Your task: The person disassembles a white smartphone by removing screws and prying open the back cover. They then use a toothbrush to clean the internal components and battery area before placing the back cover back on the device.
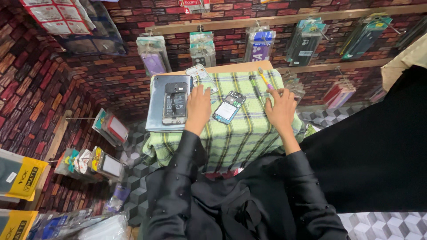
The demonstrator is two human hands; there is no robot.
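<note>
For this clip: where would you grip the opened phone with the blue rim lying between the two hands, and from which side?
Probably by its two long edges. The opened blue-rimmed phone lies flat and slanted on the green checked cloth, insides up, so pinching the rim avoids the exposed parts. The right hand could come from above; both long edges look clear of the left hand.

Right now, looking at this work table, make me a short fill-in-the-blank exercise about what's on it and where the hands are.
1. The small table is covered with a green ____ cloth.
2. The opened phone lies on a grey ____.
3. The phone frame with the light-blue back lies ____ the left hand and the right hand.

Missing words: checked; tablet; between
</note>
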